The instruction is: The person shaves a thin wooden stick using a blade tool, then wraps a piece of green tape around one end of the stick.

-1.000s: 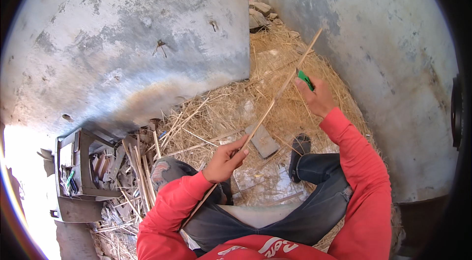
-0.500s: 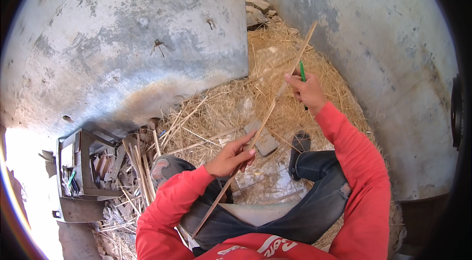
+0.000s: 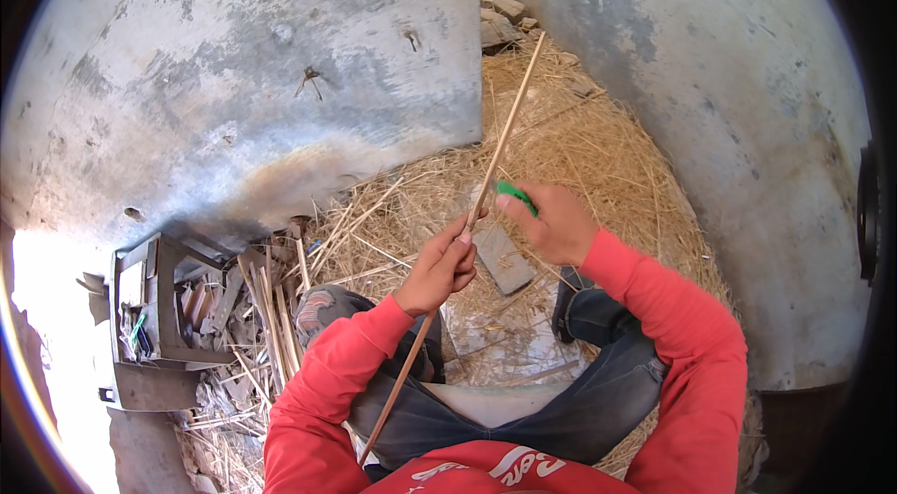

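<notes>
A long, thin bamboo or wood strip (image 3: 517,108) slants up and away from my lap, its far end over the straw. My left hand (image 3: 439,268) grips it near the middle, fingers wrapped round it. Just right of the strip, my right hand (image 3: 558,221) is closed on a green utility knife (image 3: 517,197). The knife is partly hidden by the fingers, and its blade cannot be made out. No contact between knife and strip shows.
Straw (image 3: 598,171) and shavings cover the floor. A flat grey block (image 3: 505,260) lies between my feet. At left stands a dark wooden frame (image 3: 163,307) beside a bundle of strips (image 3: 271,307). Worn walls (image 3: 280,45) rise ahead and at right.
My right hand has come down and toward me with the green knife, away from the upper part of the strip. My left hand has moved slightly up, and the strip stands steeper.
</notes>
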`<state>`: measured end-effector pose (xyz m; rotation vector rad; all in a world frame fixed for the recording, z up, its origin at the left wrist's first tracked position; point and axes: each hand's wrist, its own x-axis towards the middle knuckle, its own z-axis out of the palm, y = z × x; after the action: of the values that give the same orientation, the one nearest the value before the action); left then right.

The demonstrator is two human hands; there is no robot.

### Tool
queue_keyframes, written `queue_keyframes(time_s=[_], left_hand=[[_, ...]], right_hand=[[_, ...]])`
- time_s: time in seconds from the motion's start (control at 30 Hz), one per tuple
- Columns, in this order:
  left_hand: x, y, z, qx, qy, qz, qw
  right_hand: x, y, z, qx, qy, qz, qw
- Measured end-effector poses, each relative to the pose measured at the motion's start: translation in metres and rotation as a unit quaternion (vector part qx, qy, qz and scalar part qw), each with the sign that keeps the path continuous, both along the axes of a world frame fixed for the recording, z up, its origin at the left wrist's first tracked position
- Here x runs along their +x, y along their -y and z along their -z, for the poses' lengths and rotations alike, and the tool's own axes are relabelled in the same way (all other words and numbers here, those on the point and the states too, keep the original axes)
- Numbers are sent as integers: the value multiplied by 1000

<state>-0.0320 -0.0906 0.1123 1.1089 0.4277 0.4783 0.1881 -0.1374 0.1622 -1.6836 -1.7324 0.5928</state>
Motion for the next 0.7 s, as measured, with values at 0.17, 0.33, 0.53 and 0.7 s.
queue_keyframes(time_s=[0.17,0.33,0.53,0.7], left_hand=[[-1,3,5,-46,6,-38,998],[-7,2,4,22,-60,-40,997],[-12,1,8,69,-102,-40,992],[-23,8,3,120,-126,-19,985]], right_hand=[[-22,6,-4,-80,71,-55,993],[-12,-6,17,-86,88,-37,992],[3,-15,25,-44,133,-15,990],[34,-29,22,-75,140,89,983]])
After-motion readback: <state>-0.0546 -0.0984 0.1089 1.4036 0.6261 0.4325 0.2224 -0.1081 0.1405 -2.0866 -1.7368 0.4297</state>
